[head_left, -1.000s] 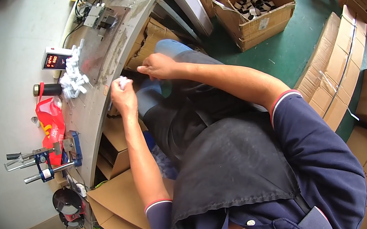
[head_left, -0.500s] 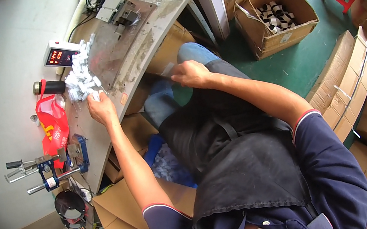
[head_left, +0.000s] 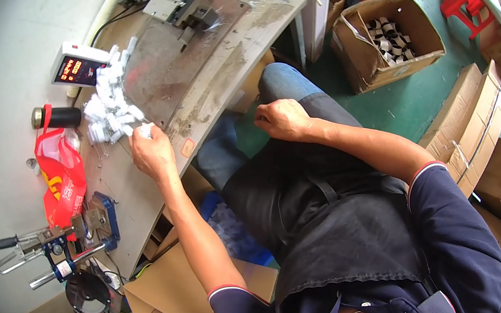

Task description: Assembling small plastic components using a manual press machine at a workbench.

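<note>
My left hand (head_left: 153,151) is closed at the work table's near edge, its thumb and fingers around a small white ribbed cylindrical piece (head_left: 145,131). Just beyond the fingers lies a loose pile of similar white pieces (head_left: 113,106) on the table. Over my lap, my right hand (head_left: 284,118) is closed with its fingers curled in; whatever they hold, if anything, is hidden. A metal fixture (head_left: 194,15) is mounted on a plate farther back on the table (head_left: 191,117).
Behind the pile stand a box with a red display (head_left: 76,67), a dark flask (head_left: 56,116) and a red bag (head_left: 62,181). A blue lever press (head_left: 60,248) is at the left. Cardboard boxes (head_left: 392,73), one with black-and-white parts, and a red stool (head_left: 462,5) stand to the right.
My left hand has drawn slightly back from the pile with the white piece in it. The view has shifted a little. My right hand stays closed above my lap.
</note>
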`<state>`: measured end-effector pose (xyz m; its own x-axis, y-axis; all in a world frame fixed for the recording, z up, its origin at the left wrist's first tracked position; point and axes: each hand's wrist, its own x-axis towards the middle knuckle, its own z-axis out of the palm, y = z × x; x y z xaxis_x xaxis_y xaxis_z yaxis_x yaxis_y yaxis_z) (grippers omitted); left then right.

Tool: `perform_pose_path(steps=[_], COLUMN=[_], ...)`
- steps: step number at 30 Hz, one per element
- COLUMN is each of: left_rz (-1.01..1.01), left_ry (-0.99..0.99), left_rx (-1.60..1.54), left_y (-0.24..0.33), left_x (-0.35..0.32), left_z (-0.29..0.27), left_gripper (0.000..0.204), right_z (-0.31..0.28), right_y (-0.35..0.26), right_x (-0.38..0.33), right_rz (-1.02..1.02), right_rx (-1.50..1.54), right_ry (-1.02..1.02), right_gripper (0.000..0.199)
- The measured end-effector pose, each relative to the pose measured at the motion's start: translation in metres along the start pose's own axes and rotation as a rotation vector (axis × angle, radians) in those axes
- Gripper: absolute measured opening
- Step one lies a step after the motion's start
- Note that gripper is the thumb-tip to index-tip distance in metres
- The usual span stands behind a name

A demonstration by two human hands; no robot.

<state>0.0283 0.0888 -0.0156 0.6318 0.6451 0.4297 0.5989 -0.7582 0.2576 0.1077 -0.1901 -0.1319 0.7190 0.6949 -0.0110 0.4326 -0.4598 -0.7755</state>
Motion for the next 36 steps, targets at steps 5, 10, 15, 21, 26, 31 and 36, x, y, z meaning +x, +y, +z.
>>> perform_pose_path(steps=[5, 10, 15, 21, 26, 31, 36], left_rz=[-0.056, -0.109, -0.153, -0.133, -0.005, -0.049, -0.268], left_ry=[-0.025, -0.047, -0.156, -0.147, -0.136, -0.091, -0.353], left_rx=[0.020, -0.078, 0.036, 0.050, 0.204, 0.150, -1.024], left_y=[0.000, -0.002, 0.008, -0.006, -0.005, -0.007, 0.057], left_x=[0.001, 0.006, 0.030, 0.016, 0.011, -0.005, -0.051], left_z=[0.000, -0.008, -0.013, -0.013, -0.027, -0.028, -0.007], left_gripper=[0.027, 0.034, 0.037, 0.033, 0.023, 0.021, 0.014], right_z=[0.004, 0.002, 0.001, -0.010, -0.017, -0.033, -0.048], right_y=[0.002, -0.004, -0.002, -0.007, -0.034, -0.081, -0.109], right_x=[0.002, 0.002, 0.002, 0.000, 0.003, 0.015, 0.047], right_rz=[-0.035, -0.079, -0.076, -0.072, -0.135, -0.167, -0.101], right_rx=[-0.058, -0.052, -0.091, 0.055, 0.313, 0.502, 0.610], right_ry=[0.016, 0.005, 0.002, 0.025, 0.009, 0.058, 0.154], right_gripper=[0.023, 0.023, 0.023, 0.024, 0.019, 0.019, 0.025])
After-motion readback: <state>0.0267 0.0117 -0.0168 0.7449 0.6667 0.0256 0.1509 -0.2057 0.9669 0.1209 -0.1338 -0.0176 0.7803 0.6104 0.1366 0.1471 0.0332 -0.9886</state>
